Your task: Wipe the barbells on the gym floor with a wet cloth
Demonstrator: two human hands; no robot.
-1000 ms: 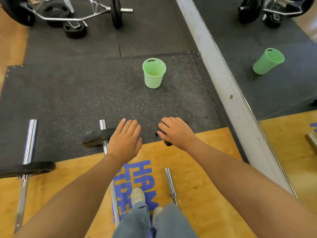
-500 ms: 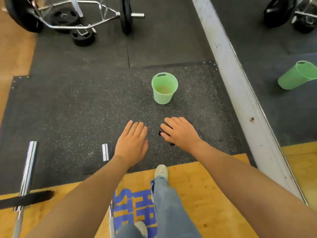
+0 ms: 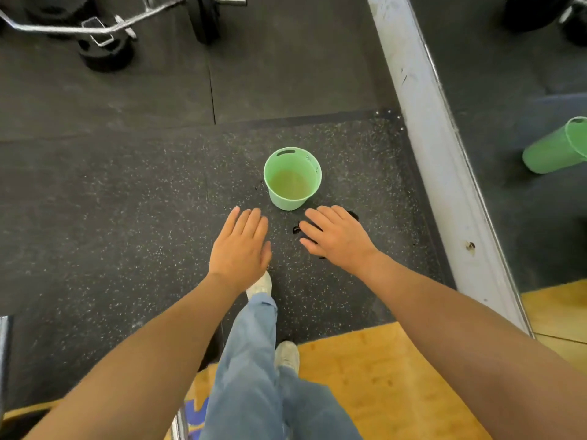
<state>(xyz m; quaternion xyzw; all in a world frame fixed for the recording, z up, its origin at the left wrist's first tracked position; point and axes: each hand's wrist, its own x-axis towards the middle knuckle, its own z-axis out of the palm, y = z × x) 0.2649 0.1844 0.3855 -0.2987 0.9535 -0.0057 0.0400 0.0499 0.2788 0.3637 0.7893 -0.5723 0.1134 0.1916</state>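
The person stands over a small green bucket (image 3: 292, 177) on the speckled rubber mat (image 3: 127, 217), and everything here is easiest placed from that bucket. It sits upright, holding a shallow pool of cloudy, yellowish water; a few dark wet spots mark the mat just beside its base.

The right hand (image 3: 336, 236) hovers just on the near right side of the bucket, palm down, fingers fairly straight. Dark bits of what I take to be the cloth (image 3: 352, 215) peek out from under it at the fingertips and the far edge, so it seems to be carrying the cloth beneath the palm; how the thumb holds it is hidden. The left hand (image 3: 241, 246) hangs on the near left side of the bucket, flat, relaxed and holding nothing.

As for the barbells, none is being wiped at this moment. One loaded bar (image 3: 95, 23) with black plates lies well beyond the bucket, toward the far left; only a chrome sliver shows at the near left edge. I cannot tell which bars, if any, are clean. My guess is the cloth is headed for a dip or rinse, with wiping to follow.

A mirror (image 3: 524, 122) to the right of the bucket repeats it in reflection.
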